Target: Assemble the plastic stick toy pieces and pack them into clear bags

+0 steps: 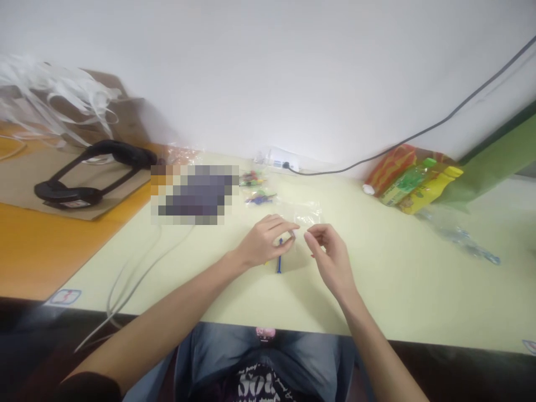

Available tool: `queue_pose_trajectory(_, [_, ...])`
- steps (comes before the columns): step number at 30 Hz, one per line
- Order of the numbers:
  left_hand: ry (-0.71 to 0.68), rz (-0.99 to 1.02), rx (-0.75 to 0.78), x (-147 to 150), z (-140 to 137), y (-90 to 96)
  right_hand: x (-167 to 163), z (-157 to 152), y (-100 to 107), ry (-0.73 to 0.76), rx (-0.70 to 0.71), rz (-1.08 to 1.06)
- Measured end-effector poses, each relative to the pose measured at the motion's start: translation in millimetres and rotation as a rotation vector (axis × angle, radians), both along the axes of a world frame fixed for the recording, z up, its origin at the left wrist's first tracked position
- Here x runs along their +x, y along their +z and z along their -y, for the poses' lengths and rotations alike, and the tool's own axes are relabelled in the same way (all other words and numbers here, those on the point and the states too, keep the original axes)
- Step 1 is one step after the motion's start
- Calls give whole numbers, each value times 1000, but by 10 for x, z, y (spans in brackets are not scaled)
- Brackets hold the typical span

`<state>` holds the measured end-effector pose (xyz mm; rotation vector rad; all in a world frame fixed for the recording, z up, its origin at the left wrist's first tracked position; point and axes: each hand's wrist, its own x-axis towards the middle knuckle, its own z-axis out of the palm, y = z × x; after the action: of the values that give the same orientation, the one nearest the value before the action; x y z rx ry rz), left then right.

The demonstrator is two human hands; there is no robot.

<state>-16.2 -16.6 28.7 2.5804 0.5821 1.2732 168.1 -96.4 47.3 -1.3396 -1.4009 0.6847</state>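
My left hand (270,241) is above the table, thumb and index finger curled toward each other around a small pale, see-through bit that I cannot make out. Facing it, my right hand (330,254) has thumb and fingers drawn together; whatever is in them is too small to name, and a speck of red shows below. Under my left hand lies a thin blue plastic stick (279,263), partly covered by the fingers. A yellow tip (266,263) peeks out beside it. Just beyond both hands rests a clear plastic bag (309,212).
Small colourful plastic pieces in clear wrapping (259,197) lie farther back. A blurred-out dark object (199,192) is at left, near a black frame-like device (94,173) on cardboard. Snack packs and a green-capped bottle (408,183) stand right. Cables cross the left edge.
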Motion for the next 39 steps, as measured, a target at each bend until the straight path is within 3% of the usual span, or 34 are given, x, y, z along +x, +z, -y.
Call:
queue_pose_trajectory(5, [10,45,-120,-7,4,7,-56,-4,12,129,-56,52])
queue_pose_trajectory(10, [14,14,-168,2,15,-26,-112,4,67,157,-117,-8])
queue_pose_trajectory(20, [172,58,7,45,26,4,-164,35,61,-43,-4,425])
queue_pose_trajectory(27, [98,26,11,32,61,53,1,86,11,-139,84,650])
queue_pose_trajectory(33, [-1,-195,-12,32,50,25,145,282,-166,-274,121,920])
queue_pose_trajectory(39, [-33,-421,-41,12,26,-28,56,351,-348,-326,76,1003])
